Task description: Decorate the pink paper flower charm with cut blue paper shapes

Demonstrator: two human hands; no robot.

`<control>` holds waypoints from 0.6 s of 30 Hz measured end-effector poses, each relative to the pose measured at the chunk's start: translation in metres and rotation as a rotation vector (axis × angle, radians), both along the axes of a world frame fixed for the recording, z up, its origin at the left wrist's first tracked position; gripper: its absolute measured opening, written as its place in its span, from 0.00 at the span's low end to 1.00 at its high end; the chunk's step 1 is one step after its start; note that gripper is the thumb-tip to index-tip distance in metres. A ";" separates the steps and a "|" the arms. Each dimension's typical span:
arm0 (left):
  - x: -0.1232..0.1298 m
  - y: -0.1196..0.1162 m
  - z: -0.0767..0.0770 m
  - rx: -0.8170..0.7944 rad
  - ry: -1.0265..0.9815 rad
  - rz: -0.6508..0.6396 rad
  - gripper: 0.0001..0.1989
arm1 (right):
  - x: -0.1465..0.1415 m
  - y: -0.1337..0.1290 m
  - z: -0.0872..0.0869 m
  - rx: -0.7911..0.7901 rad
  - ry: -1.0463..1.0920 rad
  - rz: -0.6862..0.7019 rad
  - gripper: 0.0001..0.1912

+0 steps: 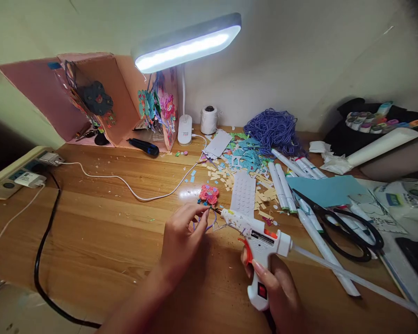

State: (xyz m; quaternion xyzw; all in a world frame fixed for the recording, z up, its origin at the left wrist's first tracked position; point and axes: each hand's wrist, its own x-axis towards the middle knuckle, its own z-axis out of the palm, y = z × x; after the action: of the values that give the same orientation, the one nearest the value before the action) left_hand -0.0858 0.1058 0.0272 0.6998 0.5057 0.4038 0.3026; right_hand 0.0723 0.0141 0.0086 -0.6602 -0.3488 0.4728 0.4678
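In the head view, my right hand (277, 285) is wrapped round the handle of a white glue gun (261, 246), with fingers near its orange trigger. The gun's nozzle points left and reaches my left hand's fingertips. My left hand (186, 232) is closed in a pinch; what sits between the fingertips is too small to make out. Just beyond them is a red flower-shaped piece (209, 194) with small blue bits at its lower edge. Thin purple cord (211, 225) loops beside the pinching fingers. A clear glue stick (351, 276) trails from the gun's back.
A lamp (191, 46) hangs over the wooden table (125, 241). Behind are pink boxes (125, 93), a cutter (143, 147), a thread spool (209, 119), purple cord and paper scraps. Markers and black scissors (341, 227) lie right; a power strip (17, 171) and cables are left.
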 end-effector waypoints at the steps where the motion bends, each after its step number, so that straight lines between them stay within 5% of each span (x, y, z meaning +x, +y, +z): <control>1: -0.002 -0.001 0.002 0.020 0.013 0.001 0.07 | 0.000 0.000 0.000 -0.012 -0.007 -0.003 0.21; 7: -0.037 -0.014 0.025 0.022 -0.009 0.122 0.04 | -0.006 0.009 0.006 0.000 0.014 0.083 0.19; 11: -0.084 -0.033 0.037 -0.022 -0.033 0.315 0.03 | -0.029 0.042 0.026 -0.015 0.193 0.367 0.19; 14: -0.116 -0.053 0.042 -0.130 -0.089 0.488 0.04 | -0.074 0.084 0.042 0.010 0.317 0.539 0.15; 18: -0.140 -0.078 0.045 -0.213 -0.230 0.668 0.07 | -0.168 0.154 0.045 -0.007 0.339 0.615 0.03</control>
State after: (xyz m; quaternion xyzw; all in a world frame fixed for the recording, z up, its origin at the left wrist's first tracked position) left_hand -0.2261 0.0277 0.0726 0.4109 0.7081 0.5013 0.2802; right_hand -0.0961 0.1680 0.0535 -0.4380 -0.4470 0.6957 0.3527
